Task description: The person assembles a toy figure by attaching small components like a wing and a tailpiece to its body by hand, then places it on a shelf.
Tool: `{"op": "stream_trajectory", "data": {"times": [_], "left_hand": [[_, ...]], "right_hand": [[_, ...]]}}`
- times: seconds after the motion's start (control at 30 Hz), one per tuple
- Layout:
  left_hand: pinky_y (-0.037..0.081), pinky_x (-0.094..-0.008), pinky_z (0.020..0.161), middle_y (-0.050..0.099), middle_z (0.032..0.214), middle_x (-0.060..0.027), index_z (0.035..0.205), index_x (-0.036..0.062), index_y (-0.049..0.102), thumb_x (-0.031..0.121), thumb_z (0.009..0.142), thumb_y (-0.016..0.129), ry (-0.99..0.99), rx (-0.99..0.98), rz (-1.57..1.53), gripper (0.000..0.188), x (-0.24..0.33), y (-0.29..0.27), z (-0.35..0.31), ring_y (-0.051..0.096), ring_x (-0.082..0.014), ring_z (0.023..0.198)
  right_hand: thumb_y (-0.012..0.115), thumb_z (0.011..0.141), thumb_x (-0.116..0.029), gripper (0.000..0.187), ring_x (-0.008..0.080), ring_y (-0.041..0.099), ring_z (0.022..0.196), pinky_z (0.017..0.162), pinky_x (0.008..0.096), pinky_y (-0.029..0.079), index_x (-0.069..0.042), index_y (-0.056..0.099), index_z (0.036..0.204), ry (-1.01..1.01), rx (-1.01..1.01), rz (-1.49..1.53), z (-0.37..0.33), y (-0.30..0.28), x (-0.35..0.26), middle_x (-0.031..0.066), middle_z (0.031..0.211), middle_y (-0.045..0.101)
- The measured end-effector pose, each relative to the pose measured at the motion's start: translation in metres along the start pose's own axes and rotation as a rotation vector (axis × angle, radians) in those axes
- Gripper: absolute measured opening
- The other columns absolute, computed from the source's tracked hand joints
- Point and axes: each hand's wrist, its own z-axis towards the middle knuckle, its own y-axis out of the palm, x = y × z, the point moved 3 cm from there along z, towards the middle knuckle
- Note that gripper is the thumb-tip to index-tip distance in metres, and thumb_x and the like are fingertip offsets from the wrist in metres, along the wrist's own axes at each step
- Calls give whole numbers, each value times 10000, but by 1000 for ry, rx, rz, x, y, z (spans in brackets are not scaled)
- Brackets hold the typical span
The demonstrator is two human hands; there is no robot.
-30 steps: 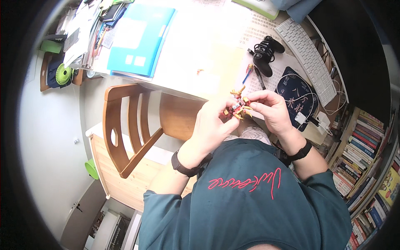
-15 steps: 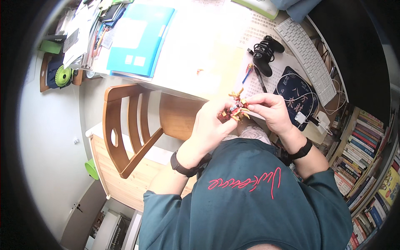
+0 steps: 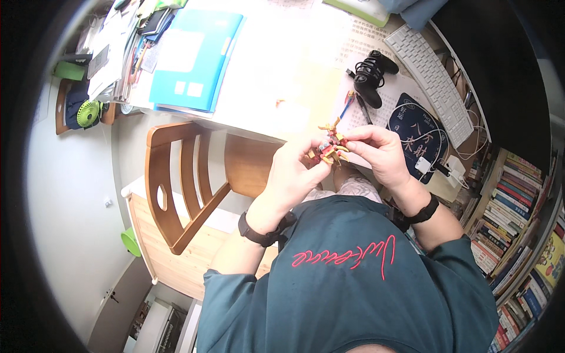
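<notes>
Between my hands, just off the near edge of the table, is a small red and gold toy figure (image 3: 333, 154) with pointed gold parts and some grey bits. My left hand (image 3: 296, 172) is closed around its left side, thumb and fingers on it. At its right side the thumb and fingertips of my right hand (image 3: 379, 150) pinch a part of the same figure. Fingers cover some of the toy, so its full shape is hidden.
A black game controller (image 3: 372, 81), pens (image 3: 348, 106), a dark blue mat (image 3: 416, 130) and a white keyboard (image 3: 429, 82) lie beyond my right hand. Blue folders (image 3: 191, 59) lie on the table (image 3: 265, 88) at left. A wooden chair (image 3: 168, 188) stands left; books (image 3: 511, 206) fill shelves at right.
The toy figure has turned and tilted slightly between my fingers. Both hands have shifted a little and keep hold of it.
</notes>
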Motion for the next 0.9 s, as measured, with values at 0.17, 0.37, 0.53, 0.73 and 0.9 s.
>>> {"op": "stream_trajectory", "data": {"times": [0.17,0.37,0.53,0.73,0.9], "left_hand": [[508,-239,651,640,905,-50,1024,37,646,48,772,680,-27,10,-24,254,2,2,0,593,-83,766],[501,-236,661,643,900,-37,1033,33,647,71,788,673,-59,-2,-31,250,1,3,0,589,-85,781],[481,-218,671,653,925,-32,1064,4,637,61,816,631,-430,-143,-529,255,-9,1,2,588,-80,757],[490,-249,727,661,993,-61,1141,-13,607,98,851,594,-521,-226,-674,311,-18,-1,7,613,-112,826],[484,-273,786,663,1029,-74,1160,-15,594,107,851,602,-572,-242,-760,332,-37,-3,6,617,-133,887]], "right_hand": [[631,854,33,160,123,631,890,824,249,508,35,664,1010,-65,11,-16,-2,2,-2,86,959,684],[602,866,30,130,141,642,864,815,274,518,29,655,985,-75,28,-6,-4,2,-2,93,942,679],[600,902,-90,167,119,637,836,768,255,521,24,662,1007,95,-26,97,2,-5,6,73,920,679],[593,907,-117,175,92,625,752,683,226,503,2,671,1009,114,-15,3,1,-2,5,54,898,682],[614,897,-142,170,66,613,717,630,201,475,-21,681,996,121,-1,-57,1,-1,6,27,859,682]]}}
